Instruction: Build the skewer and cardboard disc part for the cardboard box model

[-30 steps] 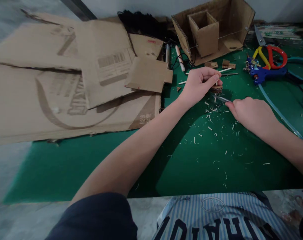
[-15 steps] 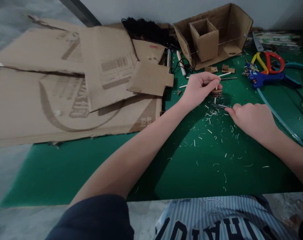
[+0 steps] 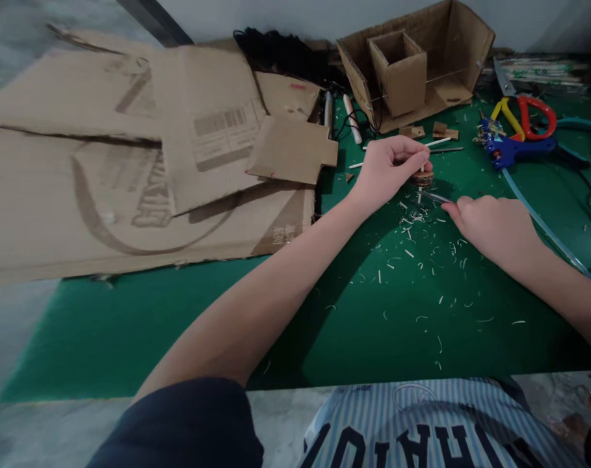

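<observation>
My left hand (image 3: pixel 390 166) pinches the top of a thin wooden stick (image 3: pixel 420 194) that runs upright through a small stack of cardboard discs (image 3: pixel 424 178). The stick's lower end shows beneath the discs. My right hand (image 3: pixel 495 224) is closed around a knife, its handle hidden in my fist. The knife's thin blade (image 3: pixel 435 196) reaches left and touches, or nearly touches, the stick just below the discs. Pale wood shavings (image 3: pixel 415 218) lie scattered on the green mat (image 3: pixel 363 325) under and in front of my hands.
Flat cardboard sheets (image 3: pixel 217 143) cover the left side. At the back stands an open cardboard box (image 3: pixel 436 71). To the right lie red-and-yellow scissors (image 3: pixel 536 117), a blue glue gun (image 3: pixel 519 151) and a clear blue tube (image 3: pixel 543 224). Loose sticks (image 3: pixel 439 142) lie behind my left hand.
The knife blade has moved slightly up along the stick, closer to the discs, and its angle has tilted. My left hand keeps its pinch in nearly the same place.
</observation>
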The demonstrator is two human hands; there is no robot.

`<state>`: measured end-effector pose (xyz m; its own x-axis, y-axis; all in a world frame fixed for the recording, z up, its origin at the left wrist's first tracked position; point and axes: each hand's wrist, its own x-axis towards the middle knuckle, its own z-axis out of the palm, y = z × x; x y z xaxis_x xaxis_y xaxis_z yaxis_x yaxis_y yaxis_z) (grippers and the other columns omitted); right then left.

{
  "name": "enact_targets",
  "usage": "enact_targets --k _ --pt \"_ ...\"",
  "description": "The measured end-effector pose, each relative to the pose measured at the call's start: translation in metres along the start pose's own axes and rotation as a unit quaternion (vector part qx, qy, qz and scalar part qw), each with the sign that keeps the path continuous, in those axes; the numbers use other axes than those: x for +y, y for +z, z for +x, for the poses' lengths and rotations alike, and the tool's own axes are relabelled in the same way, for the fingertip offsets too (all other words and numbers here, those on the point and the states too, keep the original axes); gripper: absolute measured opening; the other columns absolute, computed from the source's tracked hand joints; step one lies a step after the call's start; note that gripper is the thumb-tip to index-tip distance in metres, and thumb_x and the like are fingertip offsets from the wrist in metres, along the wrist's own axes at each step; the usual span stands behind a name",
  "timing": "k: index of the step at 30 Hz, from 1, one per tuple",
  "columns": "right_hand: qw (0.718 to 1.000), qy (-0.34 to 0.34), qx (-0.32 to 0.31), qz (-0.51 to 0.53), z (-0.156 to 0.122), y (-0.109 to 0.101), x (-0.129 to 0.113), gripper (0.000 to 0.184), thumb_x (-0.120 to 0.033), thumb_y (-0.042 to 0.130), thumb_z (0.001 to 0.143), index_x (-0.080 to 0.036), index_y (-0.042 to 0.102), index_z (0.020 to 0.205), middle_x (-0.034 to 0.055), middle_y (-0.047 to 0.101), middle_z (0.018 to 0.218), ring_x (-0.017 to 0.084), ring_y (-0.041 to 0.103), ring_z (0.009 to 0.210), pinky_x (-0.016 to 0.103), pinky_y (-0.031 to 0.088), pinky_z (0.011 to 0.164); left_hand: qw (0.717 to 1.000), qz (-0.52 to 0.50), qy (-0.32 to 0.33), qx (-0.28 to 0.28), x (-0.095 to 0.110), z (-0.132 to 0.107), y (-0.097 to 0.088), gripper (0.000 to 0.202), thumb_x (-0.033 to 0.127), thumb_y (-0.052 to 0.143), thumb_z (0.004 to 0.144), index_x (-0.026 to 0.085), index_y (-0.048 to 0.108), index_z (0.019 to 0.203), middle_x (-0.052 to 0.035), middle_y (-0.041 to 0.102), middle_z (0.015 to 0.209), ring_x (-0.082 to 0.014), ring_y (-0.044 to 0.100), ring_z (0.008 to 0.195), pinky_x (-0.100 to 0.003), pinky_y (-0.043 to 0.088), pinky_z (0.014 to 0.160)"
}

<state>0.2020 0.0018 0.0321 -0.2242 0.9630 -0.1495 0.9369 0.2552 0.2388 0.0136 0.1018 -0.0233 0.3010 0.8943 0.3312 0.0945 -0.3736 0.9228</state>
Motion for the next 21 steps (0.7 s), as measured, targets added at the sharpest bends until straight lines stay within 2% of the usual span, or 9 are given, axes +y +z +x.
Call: enact_targets --k 4,11,14,19,21 --pt "0.999 -0.001 -0.038 0.007 -0.004 -0.002 -0.004 0.062 -0.043 0.025 0.111 -0.011 0.076 0.093 0.0141 0.068 0.071 0.017 0.056 0.053 0.029 0.022 0.056 1.0 0.004 0.003 -0.004 -0.002 0.001 0.0 0.019 0.036 0.069 0.101 0.017 0.071 0.1 -0.006 0.08 0.088 -0.0149 0.079 0.085 -0.027 0.066 0.082" --pt "0.999 -0.003 -0.04 0.0 -0.009 -0.004 -0.006 0.062 -0.042 0.027 0.111 -0.012 0.076 0.089 0.0134 0.067 0.067 0.017 0.054 0.052 0.03 0.02 0.054 1.0 0.011 0.004 -0.002 -0.004 0.0 0.0 0.026 0.043 0.068 0.102 0.018 0.072 0.102 -0.0067 0.081 0.09 -0.0151 0.079 0.086 -0.025 0.066 0.08" --pt "1.0 -0.006 -0.023 -0.01 -0.011 -0.006 -0.004 0.062 -0.044 0.027 0.111 -0.012 0.076 0.092 0.0134 0.067 0.067 0.018 0.056 0.053 0.03 0.02 0.056 1.0 0.0 0.007 -0.006 -0.004 0.001 0.0 0.025 0.042 0.068 0.101 0.018 0.073 0.102 -0.007 0.082 0.092 -0.0152 0.08 0.088 -0.026 0.066 0.082" --pt "0.999 0.004 0.044 -0.019 -0.009 -0.006 0.001 0.067 -0.046 0.02 0.11 -0.012 0.075 0.09 0.0122 0.064 0.062 0.018 0.052 0.052 0.031 0.022 0.059 1.0 -0.012 0.001 -0.006 -0.004 0.002 0.0 0.021 0.039 0.069 0.1 0.018 0.074 0.103 -0.0065 0.082 0.092 -0.0164 0.08 0.091 -0.028 0.067 0.085" --pt "0.999 0.005 0.048 -0.013 -0.006 -0.004 0.003 0.069 -0.046 0.018 0.11 -0.012 0.075 0.09 0.0121 0.064 0.062 0.018 0.05 0.052 0.032 0.023 0.06 1.0 -0.01 -0.001 -0.009 -0.004 0.002 0.0 0.021 0.039 0.069 0.101 0.018 0.073 0.103 -0.006 0.082 0.091 -0.0164 0.08 0.091 -0.028 0.066 0.085"
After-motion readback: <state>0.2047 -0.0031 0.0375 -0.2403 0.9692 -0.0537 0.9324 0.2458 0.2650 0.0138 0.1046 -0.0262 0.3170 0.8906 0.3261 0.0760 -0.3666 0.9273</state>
